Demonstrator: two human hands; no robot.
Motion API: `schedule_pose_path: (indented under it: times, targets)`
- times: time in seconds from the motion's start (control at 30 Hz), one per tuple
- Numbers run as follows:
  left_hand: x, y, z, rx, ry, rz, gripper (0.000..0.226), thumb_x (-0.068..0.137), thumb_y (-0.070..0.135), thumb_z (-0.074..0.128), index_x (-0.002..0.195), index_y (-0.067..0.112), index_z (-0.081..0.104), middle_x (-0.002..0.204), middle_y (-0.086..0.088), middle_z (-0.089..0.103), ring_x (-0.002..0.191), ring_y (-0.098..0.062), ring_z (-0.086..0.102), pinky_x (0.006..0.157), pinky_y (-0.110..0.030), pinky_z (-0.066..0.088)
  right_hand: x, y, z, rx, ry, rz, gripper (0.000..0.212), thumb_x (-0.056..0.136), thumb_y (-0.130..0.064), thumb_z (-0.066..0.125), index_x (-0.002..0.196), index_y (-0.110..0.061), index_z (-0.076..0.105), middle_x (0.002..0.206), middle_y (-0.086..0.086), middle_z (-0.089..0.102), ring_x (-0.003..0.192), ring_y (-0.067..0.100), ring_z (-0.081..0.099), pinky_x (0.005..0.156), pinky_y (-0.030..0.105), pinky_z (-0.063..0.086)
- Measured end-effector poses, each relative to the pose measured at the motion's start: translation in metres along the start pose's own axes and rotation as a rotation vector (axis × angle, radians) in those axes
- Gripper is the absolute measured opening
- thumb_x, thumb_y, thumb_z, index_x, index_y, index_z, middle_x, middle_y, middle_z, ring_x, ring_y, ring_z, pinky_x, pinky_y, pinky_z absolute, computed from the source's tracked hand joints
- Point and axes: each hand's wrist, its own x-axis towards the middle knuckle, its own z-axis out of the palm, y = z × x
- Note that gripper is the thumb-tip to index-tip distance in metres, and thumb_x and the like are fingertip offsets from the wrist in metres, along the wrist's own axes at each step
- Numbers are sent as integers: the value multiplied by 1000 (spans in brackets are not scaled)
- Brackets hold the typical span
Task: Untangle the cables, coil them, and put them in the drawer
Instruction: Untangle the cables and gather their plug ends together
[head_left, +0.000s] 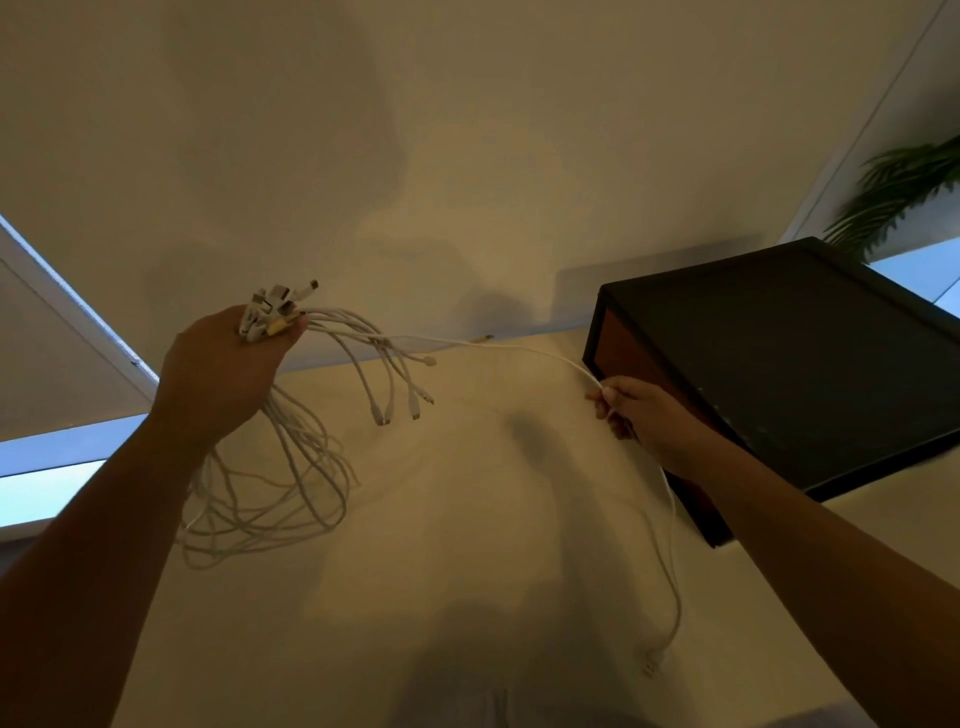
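Note:
My left hand (221, 374) is raised above the table and grips a bundle of several white cables (291, 467). Plug ends stick out above its fingers, and loops hang below the wrist. Short cable ends (400, 395) droop to the right of the hand. One single white cable (519, 349) stretches from the bundle across to my right hand (631, 410), which pinches it in curled fingers. That cable's tail (672, 571) hangs down past my right forearm to the table. The dark drawer box (779, 364) stands just right of my right hand.
The cream table top (467, 545) lies below both hands and meets a pale wall (467, 130) behind. A green plant (904, 192) stands at the far right behind the box. Bright window panels (57, 488) show at the left.

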Motion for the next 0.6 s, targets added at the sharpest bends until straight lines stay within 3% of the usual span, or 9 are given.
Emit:
schedule_pose_path:
  times: [0.07, 0.2, 0.33, 0.47, 0.6]
  targets:
    - [-1, -3, 3, 27, -7, -6, 34, 91, 43, 57, 85, 9, 59, 65, 1, 50, 90, -46, 60, 63, -34, 40, -1, -2, -1, -35, 16, -7, 28, 103, -17, 36, 93, -12, 61, 77, 4, 52, 66, 15, 42, 61, 25, 35]
    - [4, -13, 6, 118, 49, 85, 42, 92, 44, 58, 91, 2, 64, 83, -20, 61, 88, -44, 57, 75, -40, 43, -2, 0, -8, 51, 50, 22, 33, 102, -25, 39, 83, -11, 62, 71, 1, 48, 61, 13, 39, 60, 25, 32]
    - [7, -20, 3, 132, 49, -7, 41, 93, 43, 55, 92, 3, 63, 71, -8, 54, 77, -38, 55, 70, -37, 40, -4, 4, -13, 58, 59, 5, 33, 102, -25, 39, 83, -12, 63, 70, -1, 47, 62, 13, 38, 61, 24, 33]
    - [5, -22, 5, 353, 32, 181, 55, 96, 48, 46, 98, -3, 66, 93, -27, 62, 92, -47, 57, 78, -45, 41, -3, 8, -12, 229, 74, 0, 34, 102, -25, 38, 81, -11, 61, 63, -4, 45, 59, 11, 37, 60, 24, 32]
    - [7, -26, 4, 338, 30, 135, 47, 95, 41, 51, 98, -4, 64, 98, -29, 62, 95, -48, 57, 82, -47, 42, -1, 15, -15, 218, 31, 11, 34, 103, -24, 37, 82, -11, 62, 63, -5, 46, 59, 11, 36, 61, 24, 32]
